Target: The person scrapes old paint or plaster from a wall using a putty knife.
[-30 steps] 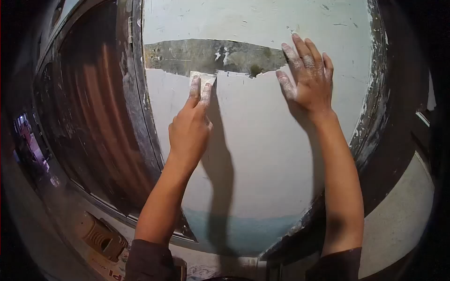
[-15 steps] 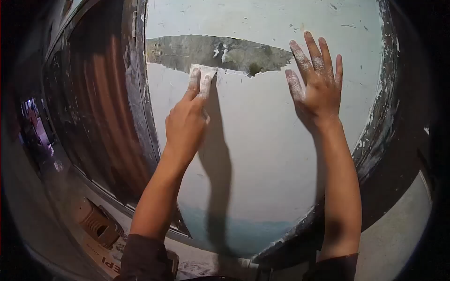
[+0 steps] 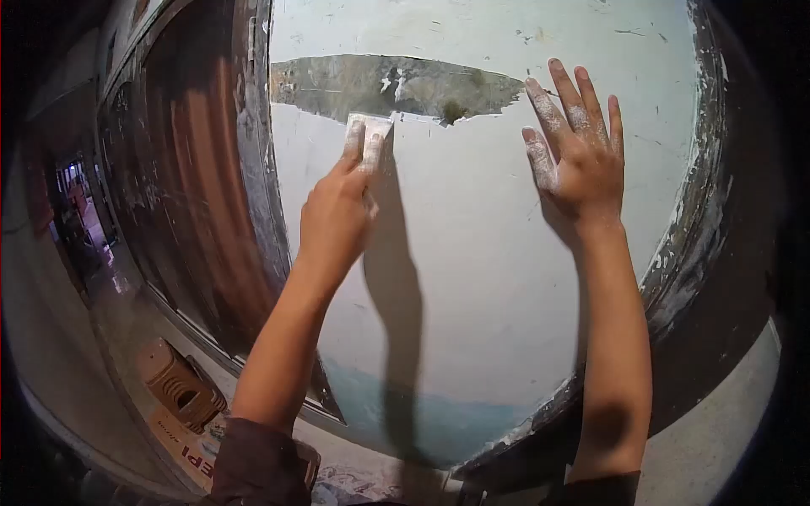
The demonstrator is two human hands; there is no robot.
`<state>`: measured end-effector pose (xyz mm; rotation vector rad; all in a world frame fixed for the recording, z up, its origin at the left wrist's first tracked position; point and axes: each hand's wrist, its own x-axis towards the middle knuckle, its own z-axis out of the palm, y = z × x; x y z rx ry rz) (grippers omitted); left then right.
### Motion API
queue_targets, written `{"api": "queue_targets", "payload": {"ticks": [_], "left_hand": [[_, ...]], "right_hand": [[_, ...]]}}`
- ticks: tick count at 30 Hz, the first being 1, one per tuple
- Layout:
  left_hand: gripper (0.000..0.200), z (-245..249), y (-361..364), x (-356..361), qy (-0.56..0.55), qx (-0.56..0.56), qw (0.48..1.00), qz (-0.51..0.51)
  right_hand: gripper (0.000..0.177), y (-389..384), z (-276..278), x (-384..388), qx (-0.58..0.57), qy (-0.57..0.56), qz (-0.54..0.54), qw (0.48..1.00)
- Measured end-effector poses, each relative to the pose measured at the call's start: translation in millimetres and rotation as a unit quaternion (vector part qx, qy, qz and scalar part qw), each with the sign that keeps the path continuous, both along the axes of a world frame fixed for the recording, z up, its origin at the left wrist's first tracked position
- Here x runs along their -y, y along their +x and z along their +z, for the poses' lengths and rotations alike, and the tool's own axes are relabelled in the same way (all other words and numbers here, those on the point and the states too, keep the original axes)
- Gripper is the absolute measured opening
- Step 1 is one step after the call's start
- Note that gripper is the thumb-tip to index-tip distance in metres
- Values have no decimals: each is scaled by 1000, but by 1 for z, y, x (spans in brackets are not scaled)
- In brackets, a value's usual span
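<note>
My left hand (image 3: 337, 211) is shut on a small putty knife (image 3: 369, 128), its white-coated blade pressed flat against the wall panel (image 3: 472, 253). The blade's top edge meets the lower border of a bare grey strip (image 3: 380, 83) that runs across the whitish skim coat. My right hand (image 3: 578, 152) lies open and flat on the panel to the right, fingers spread and dusted white, just past the strip's right end.
A dark, paint-flecked frame (image 3: 683, 228) borders the panel on the right. A brown wooden door (image 3: 194, 194) stands at the left. A brown plastic stool (image 3: 181, 384) and a printed bag (image 3: 190, 447) lie on the floor. A corridor (image 3: 80, 219) opens far left.
The putty knife and my left hand have shifted slightly up along the strip's lower edge. My right hand has stayed flat on the panel; the view has drifted a little.
</note>
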<state>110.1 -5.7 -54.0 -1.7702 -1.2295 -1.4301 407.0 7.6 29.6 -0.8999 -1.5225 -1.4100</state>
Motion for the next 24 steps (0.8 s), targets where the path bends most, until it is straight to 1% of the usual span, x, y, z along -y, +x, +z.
{"api": "queue_targets", "payload": {"ticks": [1, 3, 4, 6, 7, 10, 12, 13, 15, 16, 17, 19, 20, 21, 23, 24], "left_hand": [[50, -9, 1, 0, 18, -5, 1000, -4], [48, -16, 3, 2, 36, -16, 999, 7], [48, -16, 4, 2, 34, -14, 999, 6], [47, -9, 4, 4, -20, -1, 1000, 0], [46, -6, 4, 3, -11, 3, 1000, -13], [46, -2, 7, -1, 2, 5, 1000, -7], [50, -7, 8, 0, 11, 26, 999, -41], [50, -11, 9, -2, 10, 26, 999, -42], [57, -17, 11, -3, 50, 9, 998, -40], [55, -15, 10, 0, -12, 29, 998, -48], [55, -11, 12, 1, -12, 29, 998, -49], [43, 4, 17, 3, 19, 16, 999, -29], [44, 4, 12, -3, 43, -13, 999, -12], [44, -1, 10, -4, 42, -13, 999, -10], [54, -11, 10, -1, 2, 2, 999, -39], [61, -14, 13, 3, 31, -15, 998, -44]], "right_hand": [[47, 1, -1, 0, -6, 4, 4, 1000], [45, 1, -2, -1, -10, 11, 7, 1000], [45, 2, -2, -2, -8, 16, 6, 1000], [44, 2, -2, -1, -6, 19, 14, 1000], [43, 2, -1, -2, -3, 27, 6, 1000], [43, 2, -2, -3, -2, 34, 7, 999], [42, 0, -3, -3, -15, 33, 16, 999], [42, 0, -2, -4, -15, 32, 15, 999], [42, 3, -2, -6, -7, 44, 23, 999], [42, 2, -2, -4, -6, 42, 25, 999], [42, 3, -2, -4, -6, 42, 24, 999], [41, 3, -2, -5, -7, 49, 31, 998], [41, 4, -2, -6, -9, 45, 27, 999], [41, 3, -2, -6, -9, 45, 29, 999], [41, 4, -2, -4, -12, 42, 33, 999], [40, 5, -2, -5, -12, 48, 39, 998]]}}
